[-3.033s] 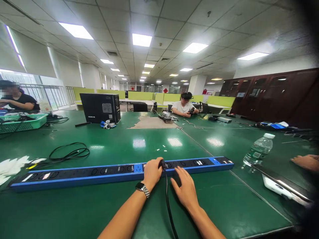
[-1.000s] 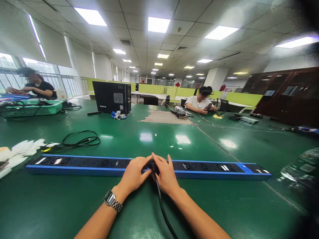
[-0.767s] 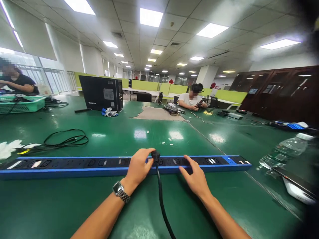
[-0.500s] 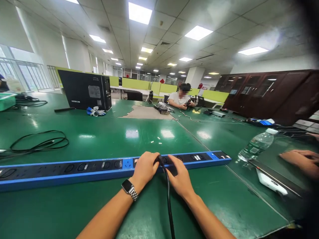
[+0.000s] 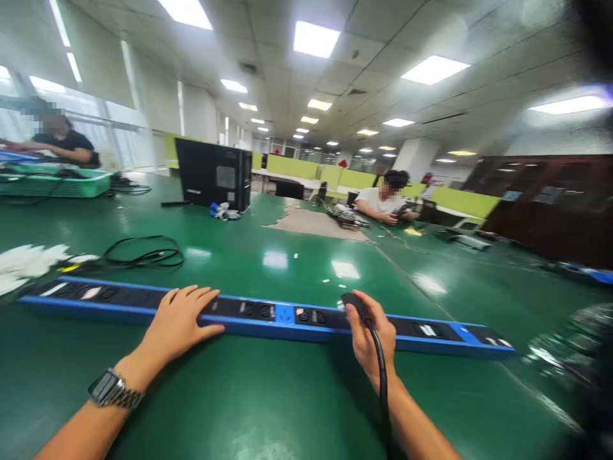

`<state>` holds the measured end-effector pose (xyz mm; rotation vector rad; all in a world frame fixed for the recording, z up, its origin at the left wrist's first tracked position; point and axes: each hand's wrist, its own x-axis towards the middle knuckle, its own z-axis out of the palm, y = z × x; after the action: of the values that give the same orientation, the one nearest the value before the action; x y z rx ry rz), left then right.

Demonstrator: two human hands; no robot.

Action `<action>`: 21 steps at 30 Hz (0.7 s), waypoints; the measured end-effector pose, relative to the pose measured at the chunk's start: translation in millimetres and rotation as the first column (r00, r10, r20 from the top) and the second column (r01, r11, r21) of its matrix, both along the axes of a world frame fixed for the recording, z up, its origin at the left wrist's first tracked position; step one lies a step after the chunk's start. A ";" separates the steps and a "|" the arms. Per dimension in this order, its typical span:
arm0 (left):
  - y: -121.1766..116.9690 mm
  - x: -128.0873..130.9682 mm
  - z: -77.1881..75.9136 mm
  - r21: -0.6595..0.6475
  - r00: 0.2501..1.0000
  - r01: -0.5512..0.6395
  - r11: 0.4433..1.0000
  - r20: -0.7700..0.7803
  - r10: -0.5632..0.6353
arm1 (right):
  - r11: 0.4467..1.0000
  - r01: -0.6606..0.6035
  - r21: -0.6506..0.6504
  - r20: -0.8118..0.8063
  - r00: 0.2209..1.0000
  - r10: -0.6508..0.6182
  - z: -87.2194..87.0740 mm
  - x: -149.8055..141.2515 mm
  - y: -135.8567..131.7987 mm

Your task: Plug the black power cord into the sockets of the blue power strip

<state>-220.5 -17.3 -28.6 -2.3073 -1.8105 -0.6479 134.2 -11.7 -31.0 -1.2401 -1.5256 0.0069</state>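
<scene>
One power strip [image 5: 285, 314]: long, blue-edged, flat on glossy green table [image 5: 239, 396]
Plug [image 5: 354, 301]: black, on smooth round cable [image 5: 383, 377], over the strip's right half
Right hand [image 5: 366, 348]: grasping the plug
Left hand [image 5: 177, 321]: splayed loosely across the strip

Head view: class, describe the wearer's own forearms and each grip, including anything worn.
The left grip and right grip are bare, ungloved hands. A watch with a rectangular face and metal link band is worn above the left one. The left forearm and right forearm show no sleeve. Blur hides finer markings.
</scene>
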 end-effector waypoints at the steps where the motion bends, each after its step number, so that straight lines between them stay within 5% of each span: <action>1: -3.3 -16.1 -0.2 -0.030 1.000 -0.026 0.999 -0.008 0.026 | 0.999 -0.042 -0.018 0.008 0.999 0.043 3.6 -19.4 -0.8; 5: -10.1 -30.5 0.5 -0.078 0.998 -0.053 0.996 0.012 0.054 | 0.944 -0.293 -0.154 0.184 0.930 0.319 7.2 -114.1 -5.0; 8: -10.6 -20.9 2.7 -0.072 0.998 -0.053 0.996 0.034 0.056 | 0.939 -0.262 -0.222 0.213 0.927 0.309 3.8 -163.9 -4.3; 21: -10.3 -21.1 4.0 -0.062 0.994 -0.042 0.997 0.097 0.048 | 0.949 -0.075 -0.307 0.414 0.887 0.204 20.2 -204.6 5.0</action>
<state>-241.6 -27.6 -24.6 -2.3030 -1.9445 -0.7218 -70.4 -6.8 -10.8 -1.4184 -2.0685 0.0434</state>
